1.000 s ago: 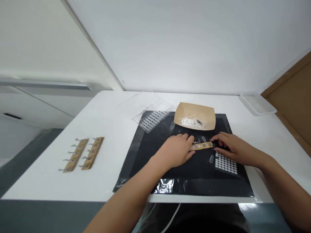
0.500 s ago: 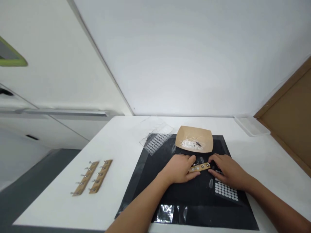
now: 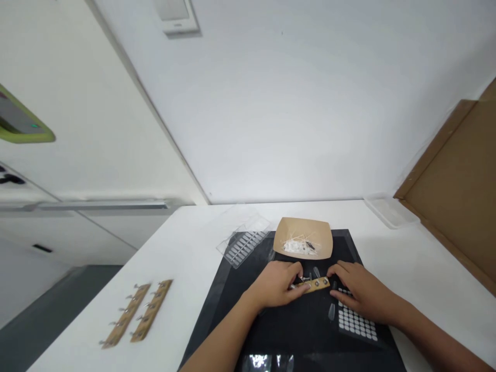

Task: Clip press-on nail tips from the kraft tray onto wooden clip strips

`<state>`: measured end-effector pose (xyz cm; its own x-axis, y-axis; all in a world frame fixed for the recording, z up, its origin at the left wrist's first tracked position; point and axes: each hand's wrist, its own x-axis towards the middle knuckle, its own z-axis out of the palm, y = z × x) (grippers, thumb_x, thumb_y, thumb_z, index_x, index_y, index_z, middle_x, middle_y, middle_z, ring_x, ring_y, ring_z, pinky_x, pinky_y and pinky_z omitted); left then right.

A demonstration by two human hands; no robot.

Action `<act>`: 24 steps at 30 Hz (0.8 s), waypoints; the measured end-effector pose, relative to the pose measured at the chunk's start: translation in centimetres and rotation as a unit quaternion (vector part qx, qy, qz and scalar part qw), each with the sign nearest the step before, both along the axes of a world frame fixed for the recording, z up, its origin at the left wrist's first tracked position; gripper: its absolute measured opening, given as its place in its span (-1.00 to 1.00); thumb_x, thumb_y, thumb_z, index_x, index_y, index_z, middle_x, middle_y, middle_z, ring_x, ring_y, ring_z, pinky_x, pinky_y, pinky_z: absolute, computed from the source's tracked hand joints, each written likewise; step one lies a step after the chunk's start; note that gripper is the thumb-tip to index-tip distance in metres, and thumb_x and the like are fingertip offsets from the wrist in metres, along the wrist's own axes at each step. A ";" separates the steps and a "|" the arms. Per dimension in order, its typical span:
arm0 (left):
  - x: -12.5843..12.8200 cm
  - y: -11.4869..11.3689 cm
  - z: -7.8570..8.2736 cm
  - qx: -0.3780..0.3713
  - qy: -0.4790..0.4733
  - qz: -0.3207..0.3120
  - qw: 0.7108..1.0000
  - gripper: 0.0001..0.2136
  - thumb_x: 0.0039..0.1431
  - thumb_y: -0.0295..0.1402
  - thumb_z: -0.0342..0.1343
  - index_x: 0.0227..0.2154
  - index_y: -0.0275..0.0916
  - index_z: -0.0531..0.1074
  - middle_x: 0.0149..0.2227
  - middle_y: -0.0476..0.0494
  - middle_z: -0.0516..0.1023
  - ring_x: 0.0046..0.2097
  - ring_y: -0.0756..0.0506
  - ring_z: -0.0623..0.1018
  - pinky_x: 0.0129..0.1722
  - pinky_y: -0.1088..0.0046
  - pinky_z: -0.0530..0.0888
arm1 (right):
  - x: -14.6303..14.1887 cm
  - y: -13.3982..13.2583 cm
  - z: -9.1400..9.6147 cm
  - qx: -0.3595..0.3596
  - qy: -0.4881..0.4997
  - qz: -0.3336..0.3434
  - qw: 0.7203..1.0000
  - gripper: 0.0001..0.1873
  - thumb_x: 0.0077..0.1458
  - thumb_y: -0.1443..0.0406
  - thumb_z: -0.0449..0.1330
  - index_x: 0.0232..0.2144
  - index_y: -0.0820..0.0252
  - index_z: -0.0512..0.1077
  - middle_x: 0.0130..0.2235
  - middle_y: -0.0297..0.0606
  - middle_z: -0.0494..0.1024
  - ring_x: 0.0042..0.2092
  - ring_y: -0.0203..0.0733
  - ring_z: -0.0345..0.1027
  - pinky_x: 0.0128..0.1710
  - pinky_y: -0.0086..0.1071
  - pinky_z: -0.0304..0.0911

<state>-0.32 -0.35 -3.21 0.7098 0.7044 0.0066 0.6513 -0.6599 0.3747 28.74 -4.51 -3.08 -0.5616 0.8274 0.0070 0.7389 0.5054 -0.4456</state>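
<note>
My left hand (image 3: 277,283) grips a small wooden strip (image 3: 321,283) with round metal studs and a metal pin, its thumb along the near edge. My right hand (image 3: 358,289) is at the strip's right end, thumb and forefinger apart with a gap between them. Under that hand lies a dark sheet of white round stickers (image 3: 356,321), partly covered. A clear false nail tip (image 3: 331,311) is on the black mat (image 3: 290,330) left of the stickers. Another clear nail tip (image 3: 316,272) lies just beyond the strip.
A brown paper tray (image 3: 302,226) holding white bits and thin sticks stands behind my hands. Beside it lies a clear plastic case of nail tips (image 3: 244,247). Two wooden strips with upright pins (image 3: 153,310) are at the left. A clear plastic lid (image 3: 391,212) sits at the back right.
The view has tilted upward, so the table sits lower in the picture. My left hand still grips the wooden strip; my right hand stays by its end.
</note>
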 end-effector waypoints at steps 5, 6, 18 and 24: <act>-0.1 0.0 -0.1 0.018 -0.021 -0.001 1.000 -0.71 0.36 -0.04 0.11 -0.21 -0.19 0.42 -0.29 -0.08 0.56 -0.31 -0.09 0.54 -0.35 0.41 0.33 | 0.2 0.2 0.3 0.002 0.004 0.008 1.000 -0.74 0.34 0.17 0.20 0.04 0.06 0.39 -0.04 -0.16 0.52 -0.07 0.01 0.40 -0.08 -0.14 0.25; -0.1 0.0 -0.1 0.022 -0.024 -0.001 0.999 -0.72 0.36 -0.05 0.12 -0.20 -0.19 0.42 -0.26 -0.08 0.56 -0.30 -0.09 0.55 -0.34 0.41 0.34 | 0.2 0.3 0.3 0.000 0.004 0.013 1.000 -0.74 0.34 0.17 0.20 0.03 0.06 0.39 -0.07 -0.17 0.52 -0.10 -0.01 0.40 -0.10 -0.16 0.24; 0.0 -0.1 -0.5 0.053 -0.028 0.009 0.998 -0.72 0.32 -0.07 0.17 -0.15 -0.19 0.45 -0.18 -0.09 0.53 -0.24 -0.09 0.56 -0.31 0.42 0.38 | 1.7 1.8 -0.1 -0.075 0.091 0.050 0.992 -0.79 0.27 0.10 0.33 -0.23 0.11 0.55 -0.23 -0.29 0.47 -0.24 -0.19 0.38 -0.24 -0.33 0.28; 0.1 -0.3 -0.5 0.053 -0.030 0.019 0.998 -0.72 0.34 -0.08 0.16 -0.14 -0.20 0.44 -0.21 -0.09 0.55 -0.24 -0.10 0.55 -0.28 0.42 0.39 | 1.9 1.4 0.5 -0.079 0.064 0.035 0.994 -0.89 0.22 0.23 0.36 -0.26 0.12 0.54 -0.20 -0.29 0.47 -0.22 -0.18 0.38 -0.21 -0.31 0.30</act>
